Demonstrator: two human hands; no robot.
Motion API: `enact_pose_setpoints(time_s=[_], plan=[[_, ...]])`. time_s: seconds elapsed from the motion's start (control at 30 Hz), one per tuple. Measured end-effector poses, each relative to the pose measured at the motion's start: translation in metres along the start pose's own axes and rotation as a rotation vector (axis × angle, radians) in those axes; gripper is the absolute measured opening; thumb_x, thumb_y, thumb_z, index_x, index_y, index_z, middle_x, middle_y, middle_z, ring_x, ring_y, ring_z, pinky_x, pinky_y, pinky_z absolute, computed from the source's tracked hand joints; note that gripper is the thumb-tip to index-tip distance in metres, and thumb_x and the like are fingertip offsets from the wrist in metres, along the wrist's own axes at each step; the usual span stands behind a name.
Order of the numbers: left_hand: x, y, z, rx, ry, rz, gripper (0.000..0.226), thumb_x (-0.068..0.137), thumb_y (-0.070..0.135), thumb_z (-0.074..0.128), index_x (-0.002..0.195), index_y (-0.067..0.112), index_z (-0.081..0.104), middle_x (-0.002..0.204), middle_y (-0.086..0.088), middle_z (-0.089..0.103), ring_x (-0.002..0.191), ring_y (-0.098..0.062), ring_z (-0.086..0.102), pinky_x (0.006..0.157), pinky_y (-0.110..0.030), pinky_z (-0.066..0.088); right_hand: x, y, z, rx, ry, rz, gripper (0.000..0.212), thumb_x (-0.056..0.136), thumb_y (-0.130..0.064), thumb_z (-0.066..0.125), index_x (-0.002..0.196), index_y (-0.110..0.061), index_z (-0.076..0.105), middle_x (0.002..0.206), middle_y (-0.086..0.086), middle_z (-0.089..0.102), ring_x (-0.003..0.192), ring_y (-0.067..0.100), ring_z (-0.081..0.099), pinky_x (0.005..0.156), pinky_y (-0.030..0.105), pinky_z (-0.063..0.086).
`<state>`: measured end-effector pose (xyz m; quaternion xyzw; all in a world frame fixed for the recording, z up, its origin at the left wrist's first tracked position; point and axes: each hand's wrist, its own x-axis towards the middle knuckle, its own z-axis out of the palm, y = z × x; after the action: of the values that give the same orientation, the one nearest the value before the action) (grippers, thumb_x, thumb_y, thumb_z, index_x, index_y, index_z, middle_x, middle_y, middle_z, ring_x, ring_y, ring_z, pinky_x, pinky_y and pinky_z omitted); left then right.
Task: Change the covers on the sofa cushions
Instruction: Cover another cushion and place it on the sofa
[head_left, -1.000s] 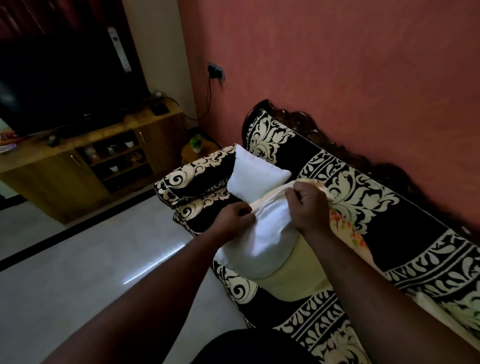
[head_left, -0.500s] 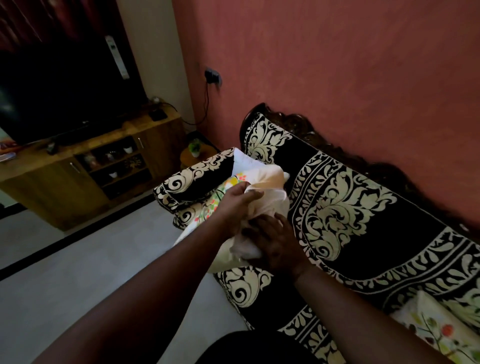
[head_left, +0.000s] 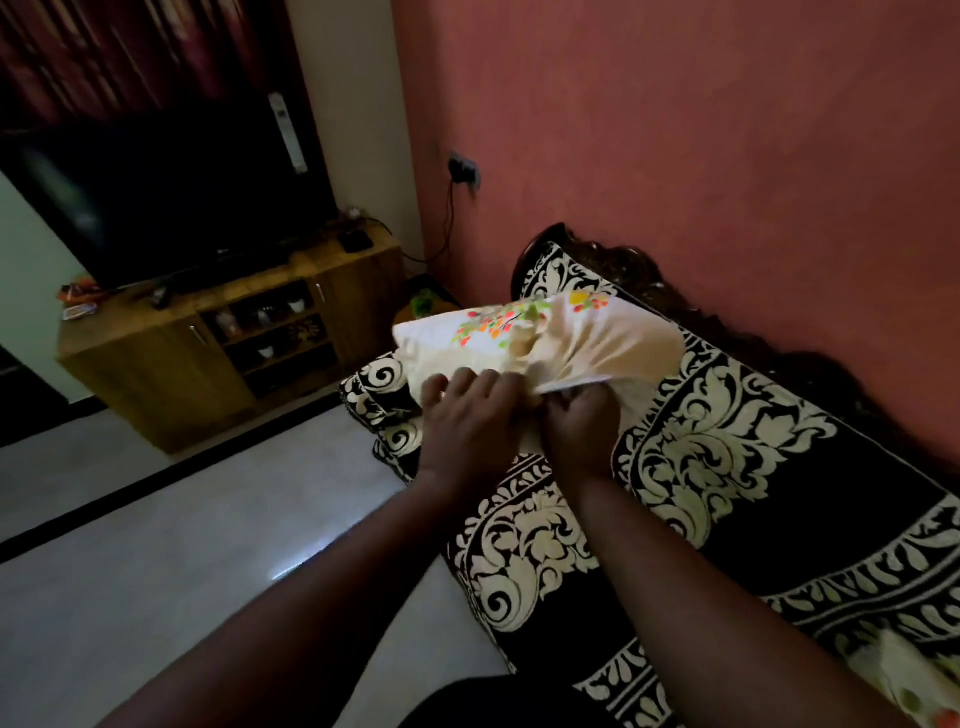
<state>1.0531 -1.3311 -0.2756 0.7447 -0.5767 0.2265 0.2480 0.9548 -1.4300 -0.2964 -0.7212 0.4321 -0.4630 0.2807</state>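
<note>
Both hands bunch floral cushion cover (head_left: 582, 338) at sofa (head_left: 753, 467) armrest end: left hand (head_left: 470, 415) grips fabric, right hand (head_left: 584, 428) pinches its edge.

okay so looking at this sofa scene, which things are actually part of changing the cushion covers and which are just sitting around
Part of the job:
floral cover, bunched over the cushion
left hand and right hand, both gripping the cover's open end
second floral piece at the sofa's near end
sofa

Just lying about:
television
wooden TV cabinet
wall socket
</note>
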Motion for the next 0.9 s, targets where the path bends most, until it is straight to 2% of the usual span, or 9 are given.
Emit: enact_pose_setpoints(time_s=[0.2,0.33,0.4,0.47,0.53,0.63,0.7,0.77,0.9], plan=[[0.028,-0.028,0.004,-0.449,-0.201,-0.11,0.046,0.099,0.041,0.057,0.141,0.025,0.049,0.133,0.001,0.058,0.116,-0.019,0.055,0.095,-0.037,0.046,0.019,-0.015,-0.002,0.12,0.061,-0.018,0.025,0.083,-0.032,0.064,0.081,-0.008,0.066,0.081,0.008,0.072,0.076,0.024,0.065,0.073,0.033,0.051],[0.031,-0.018,0.01,-0.305,-0.171,0.016,0.034,0.099,0.032,0.056,0.129,0.015,0.063,0.12,-0.005,0.068,0.106,-0.029,0.062,0.084,-0.037,0.05,0.015,-0.004,-0.003,0.124,0.055,0.077,0.018,0.087,-0.015,0.072,0.075,-0.014,0.058,0.072,-0.003,0.059,0.069,0.018,0.055,0.069,0.039,0.049],[0.025,-0.01,0.016,-0.271,-0.061,-0.04,0.03,0.098,0.024,0.056,0.124,0.013,0.068,0.115,-0.007,0.071,0.1,-0.031,0.065,0.079,-0.037,0.051,0.014,-0.002,0.0,0.086,0.054,0.098,0.02,0.087,-0.027,0.069,0.076,-0.012,0.061,0.074,-0.001,0.062,0.071,0.02,0.058,0.071,0.045,0.052],[0.02,-0.004,0.019,-0.315,-0.013,-0.206,0.03,0.099,0.019,0.055,0.126,0.013,0.067,0.117,-0.008,0.072,0.101,-0.029,0.065,0.079,-0.034,0.049,0.009,-0.003,-0.001,0.101,-0.009,0.122,0.035,0.087,-0.052,0.061,0.084,-0.018,0.068,0.085,-0.003,0.07,0.082,0.018,0.065,0.079,0.045,0.055],[0.024,-0.01,0.024,-0.371,-0.008,-0.406,0.029,0.1,0.018,0.054,0.126,0.015,0.066,0.117,-0.007,0.071,0.101,-0.027,0.066,0.077,-0.028,0.042,-0.009,-0.002,-0.007,0.188,-0.133,0.114,0.054,0.089,-0.063,0.056,0.122,-0.022,0.068,0.123,-0.008,0.068,0.114,0.01,0.062,0.101,0.041,0.051],[0.029,-0.022,0.024,-0.526,0.015,-0.619,0.024,0.103,0.021,0.053,0.121,0.015,0.066,0.107,-0.004,0.071,0.097,-0.023,0.065,0.073,-0.025,0.039,-0.052,0.019,-0.02,0.131,-0.222,-0.261,0.082,0.093,-0.059,0.058,0.155,-0.011,0.034,0.163,0.006,0.029,0.15,0.022,0.029,0.119,0.046,0.032],[0.028,-0.021,0.025,-0.77,-0.017,-0.719,0.021,0.103,0.023,0.052,0.115,0.015,0.067,0.1,0.002,0.07,0.091,-0.019,0.065,0.075,-0.035,0.051,-0.075,0.046,-0.016,-0.016,-0.242,-0.425,0.087,0.09,-0.06,0.063,0.156,-0.013,0.029,0.166,0.014,0.018,0.153,0.035,0.02,0.116,0.059,0.032],[0.023,-0.015,0.029,-0.953,-0.146,-0.713,0.021,0.101,0.03,0.052,0.113,0.02,0.066,0.099,0.003,0.071,0.09,-0.018,0.068,0.081,-0.046,0.058,-0.083,0.065,-0.01,-0.119,-0.219,-0.377,0.092,0.086,-0.067,0.063,0.157,-0.021,0.026,0.166,0.015,0.014,0.152,0.038,0.019,0.11,0.064,0.036],[0.024,-0.013,0.026,-0.913,-0.247,-0.582,0.023,0.1,0.028,0.051,0.116,0.025,0.067,0.1,0.007,0.071,0.092,-0.016,0.067,0.08,-0.044,0.057,-0.058,0.067,-0.015,-0.219,-0.238,-0.408,0.099,0.079,-0.079,0.058,0.158,-0.031,0.02,0.159,0.014,0.025,0.143,0.038,0.033,0.105,0.062,0.041]])
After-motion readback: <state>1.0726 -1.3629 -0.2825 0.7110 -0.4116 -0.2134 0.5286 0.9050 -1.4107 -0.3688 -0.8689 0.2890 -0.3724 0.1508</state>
